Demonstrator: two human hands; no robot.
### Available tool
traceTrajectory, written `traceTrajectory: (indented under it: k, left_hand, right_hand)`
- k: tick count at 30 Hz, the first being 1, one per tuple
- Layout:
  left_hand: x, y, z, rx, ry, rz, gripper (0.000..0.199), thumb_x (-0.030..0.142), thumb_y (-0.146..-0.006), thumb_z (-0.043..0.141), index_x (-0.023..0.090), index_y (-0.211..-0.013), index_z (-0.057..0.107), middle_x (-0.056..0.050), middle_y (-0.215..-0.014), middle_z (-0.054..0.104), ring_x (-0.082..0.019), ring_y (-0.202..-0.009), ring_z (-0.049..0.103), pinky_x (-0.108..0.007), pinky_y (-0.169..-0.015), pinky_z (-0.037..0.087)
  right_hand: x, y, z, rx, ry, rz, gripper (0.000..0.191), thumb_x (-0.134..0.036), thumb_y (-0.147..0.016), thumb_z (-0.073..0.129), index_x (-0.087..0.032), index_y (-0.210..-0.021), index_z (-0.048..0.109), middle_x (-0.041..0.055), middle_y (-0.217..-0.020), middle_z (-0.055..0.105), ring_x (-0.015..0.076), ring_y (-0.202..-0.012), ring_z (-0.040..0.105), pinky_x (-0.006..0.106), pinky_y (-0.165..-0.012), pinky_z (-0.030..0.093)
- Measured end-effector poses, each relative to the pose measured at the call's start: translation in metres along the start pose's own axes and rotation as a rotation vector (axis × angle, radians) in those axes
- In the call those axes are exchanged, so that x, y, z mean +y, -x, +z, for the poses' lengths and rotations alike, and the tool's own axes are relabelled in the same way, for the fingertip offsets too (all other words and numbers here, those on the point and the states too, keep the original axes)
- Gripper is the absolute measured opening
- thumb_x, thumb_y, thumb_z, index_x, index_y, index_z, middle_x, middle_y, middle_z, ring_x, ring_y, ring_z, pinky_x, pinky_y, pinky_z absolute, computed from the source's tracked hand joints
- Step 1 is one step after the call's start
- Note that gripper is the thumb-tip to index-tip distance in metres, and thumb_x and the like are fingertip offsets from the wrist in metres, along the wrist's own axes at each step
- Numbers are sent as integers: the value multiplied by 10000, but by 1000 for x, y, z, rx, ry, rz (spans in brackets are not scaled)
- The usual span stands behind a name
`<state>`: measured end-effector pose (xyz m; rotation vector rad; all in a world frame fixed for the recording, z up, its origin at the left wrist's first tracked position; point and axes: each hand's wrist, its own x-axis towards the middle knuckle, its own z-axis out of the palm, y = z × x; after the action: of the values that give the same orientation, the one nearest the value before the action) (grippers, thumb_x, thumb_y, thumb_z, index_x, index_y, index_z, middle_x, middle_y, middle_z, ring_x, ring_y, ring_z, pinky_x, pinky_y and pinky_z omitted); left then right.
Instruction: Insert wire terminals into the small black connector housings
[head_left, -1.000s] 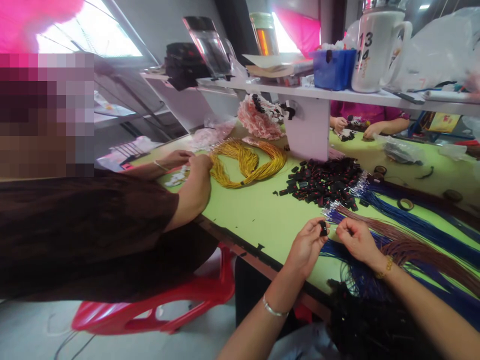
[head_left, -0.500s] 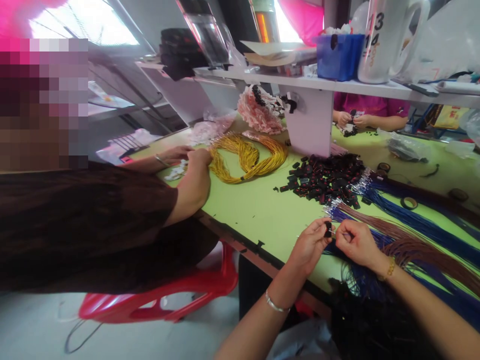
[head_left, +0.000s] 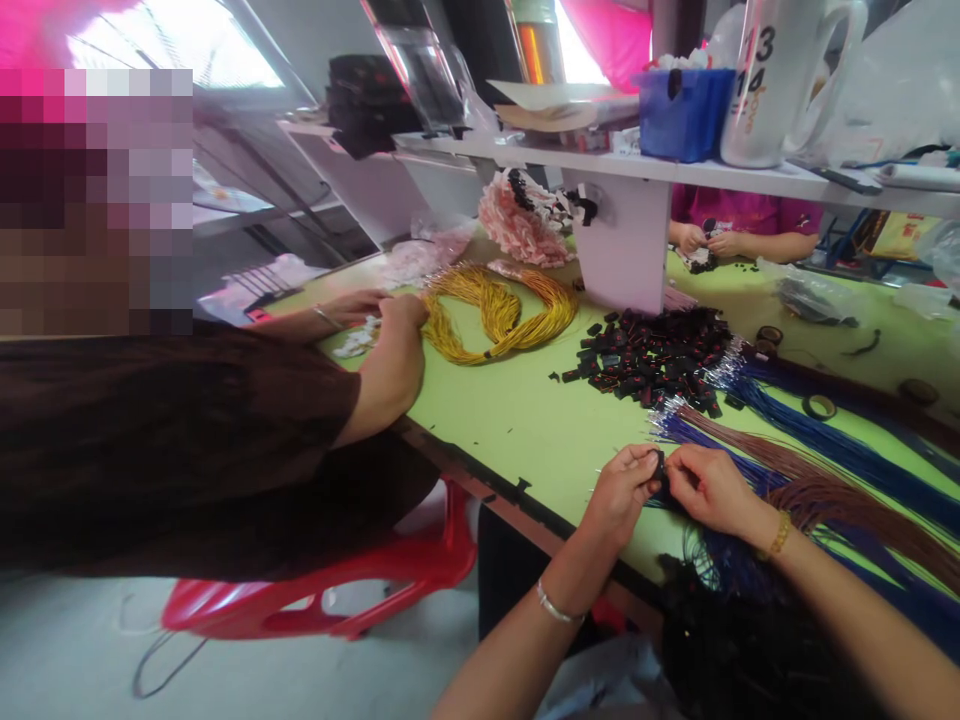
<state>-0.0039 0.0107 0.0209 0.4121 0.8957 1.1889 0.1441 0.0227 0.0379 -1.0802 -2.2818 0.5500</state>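
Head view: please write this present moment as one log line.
left hand: holds black piece | right hand: pinched beside it, contents unclear | beyond: pile of black pieces | at right: brown wires, blue wires

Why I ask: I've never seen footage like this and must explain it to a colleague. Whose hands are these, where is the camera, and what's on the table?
There is no machine here: the two bare hands belong to the person wearing the camera on their head, which looks forward and down.

The left hand holds a small black piece. The right hand is close beside it, fingers curled; what it may be pinching is too small to tell.

On the green table lie a pile of black pieces, blue wires, brown wires and a looped yellow bundle.

A shelf above carries a blue bin and a white mug. The dark-sleeved person on the left is a neighbour.
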Motion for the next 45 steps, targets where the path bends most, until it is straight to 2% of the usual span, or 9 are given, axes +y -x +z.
traceTrajectory:
  k: [5,9,13,17,23,32,35,40,45]
  left_hand:
    - [-5,1,2,17,-34,22,372,294,-531,842,126,-794,638,2,-673,590,-72,-591,524,-194,-559,413]
    - [-4,-3,2,0,-15,13,355,273,-552,834,128,-819,652,-14,-769,609,-78,-656,547,-195,-592,441]
    - [-4,-14,-3,23,-12,-18,329,267,-570,827,124,-810,654,-34,-800,620,-85,-663,559,-203,-603,456]
    - [-5,-18,-9,12,-39,-32,326,272,-588,820,122,-822,649,-31,-757,614,-87,-638,562,-217,-619,466]
    - [-6,-12,-6,10,-56,-15,328,292,-575,822,135,-808,652,-23,-764,608,-91,-654,553,-223,-626,453]
    - [-10,-18,-6,-29,-25,7,369,292,-565,819,132,-843,637,-46,-795,623,-126,-719,574,-274,-713,460]
    - [-12,-20,-9,-32,-17,-1,367,290,-574,815,130,-847,629,-55,-798,630,-135,-731,582,-288,-729,462]
    - [-16,-20,-10,-34,-13,20,355,285,-581,811,138,-847,627,-50,-805,632,-128,-733,575,-278,-724,453]
    - [-16,-19,-11,-42,3,24,351,287,-591,803,136,-854,627,-50,-826,623,-127,-747,569,-278,-734,451]
  right_hand:
    - [1,-1,0,-8,68,46,173,-171,-829,454,-174,-663,503,-5,-594,512,110,-540,418,243,-532,266]
    - [26,-9,-18,-24,-38,188,270,-256,-917,383,-176,-712,539,0,-663,555,115,-616,477,216,-562,317]
    - [54,-12,-26,-39,300,380,81,-236,-827,545,-176,-803,593,30,-777,589,131,-663,493,235,-576,280]
    - [62,-7,-22,-131,364,354,78,-185,-838,508,-187,-814,582,33,-808,595,132,-689,509,238,-600,276]
    - [63,-6,-27,-120,270,346,150,-197,-872,431,-180,-768,537,15,-751,591,124,-650,500,233,-599,286]
    - [54,-12,-35,-166,499,295,99,-180,-852,465,-180,-807,553,50,-702,606,139,-573,487,273,-546,216]
    - [51,-19,-36,-177,327,282,94,-172,-840,463,-178,-785,538,21,-656,588,125,-559,476,253,-546,247]
    - [42,-42,-21,-71,-82,193,126,-189,-814,456,-169,-715,533,-23,-644,556,104,-582,468,212,-555,320]
    - [32,-48,-10,-18,-290,220,100,-184,-759,489,-155,-682,547,-29,-633,537,96,-590,456,199,-550,352]
